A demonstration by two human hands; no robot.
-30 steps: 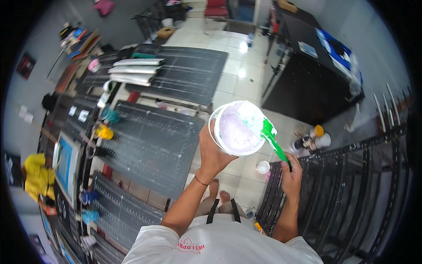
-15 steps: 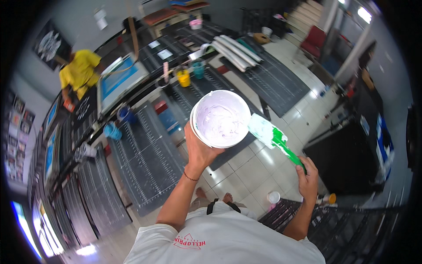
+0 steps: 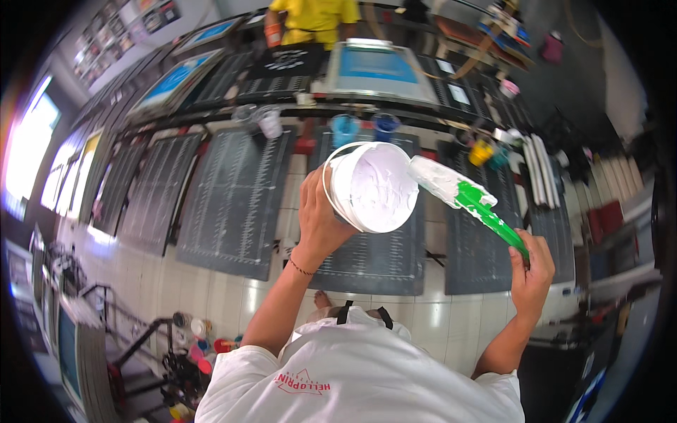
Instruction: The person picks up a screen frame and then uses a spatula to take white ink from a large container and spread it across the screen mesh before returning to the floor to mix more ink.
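Left hand [image 3: 321,217] grips a white tub [image 3: 377,187]; right hand [image 3: 534,269] clasps a green spatula [image 3: 472,198] angled left toward it, contact unclear.

Floor [image 3: 434,331] around you: pale, glossy tile, streaked with reflections. Dark tables [image 3: 236,204] with white ruled marks stand in a row before you. Window [image 3: 32,141] at your far left, glaring white. Pictures [image 3: 125,35] line the upper-left wall. Grey wall [image 3: 585,77], upper right; red chair [image 3: 605,220] to your right.
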